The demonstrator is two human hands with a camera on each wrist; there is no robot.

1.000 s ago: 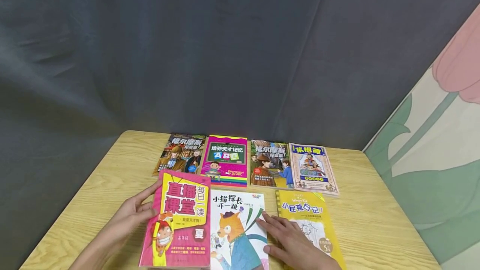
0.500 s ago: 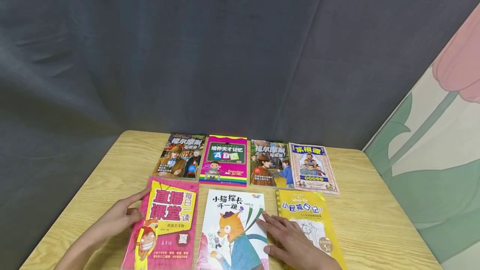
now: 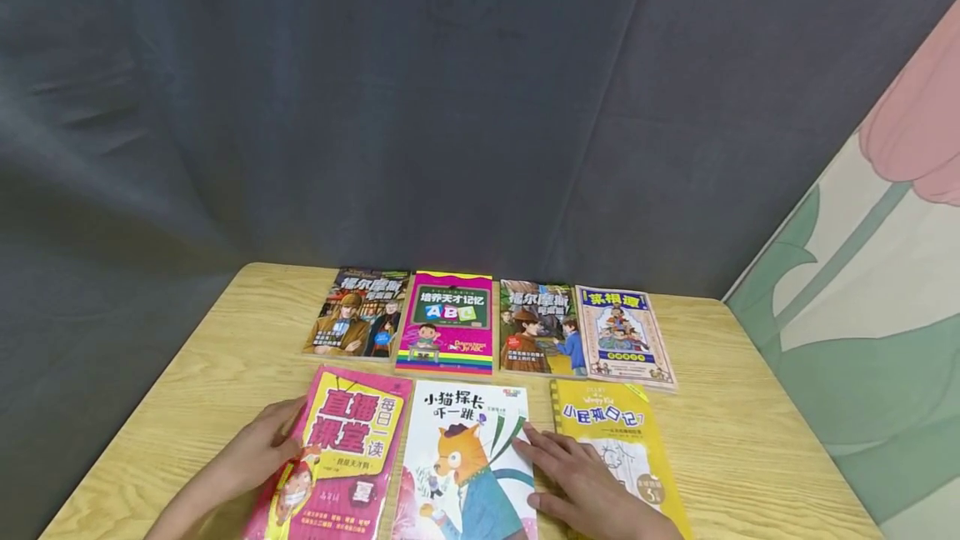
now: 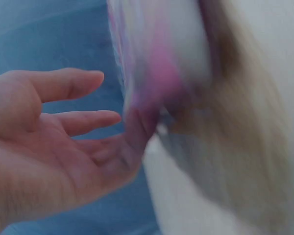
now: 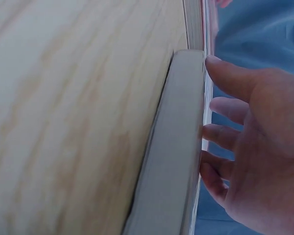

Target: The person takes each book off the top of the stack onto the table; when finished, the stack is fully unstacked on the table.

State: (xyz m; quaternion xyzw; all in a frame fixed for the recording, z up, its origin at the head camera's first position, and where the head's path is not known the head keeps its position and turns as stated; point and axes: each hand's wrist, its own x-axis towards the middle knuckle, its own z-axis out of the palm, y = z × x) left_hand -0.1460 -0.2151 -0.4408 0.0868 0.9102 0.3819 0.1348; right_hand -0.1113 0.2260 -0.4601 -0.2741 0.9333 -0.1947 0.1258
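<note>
My left hand (image 3: 255, 448) holds a pink book (image 3: 341, 432) with a yellow title panel by its left edge. In the left wrist view the book (image 4: 161, 63) is blurred and stands off the wood, a shadow beside it; several fingertips meet its edge while the thumb is apart. To its right lies a white picture book (image 3: 465, 482) with an orange cat in a blue coat. My right hand (image 3: 577, 473) lies partly over a yellow book (image 3: 648, 432), its fingertips touching the white book's right edge. Fingers (image 5: 220, 137) look only slightly bent in the right wrist view.
Along the back of the wooden table (image 3: 195, 390) lie a dark detective book (image 3: 360, 315), a pink ABC book (image 3: 448, 323), a second detective book (image 3: 540, 327) and a pale comic-style book (image 3: 626, 336). A dark curtain (image 3: 412, 107) hangs behind.
The pink book moved left off the white book with my left hand, then shifted slightly right and tilted. The white book's left side came into view. My right hand stayed in place.
</note>
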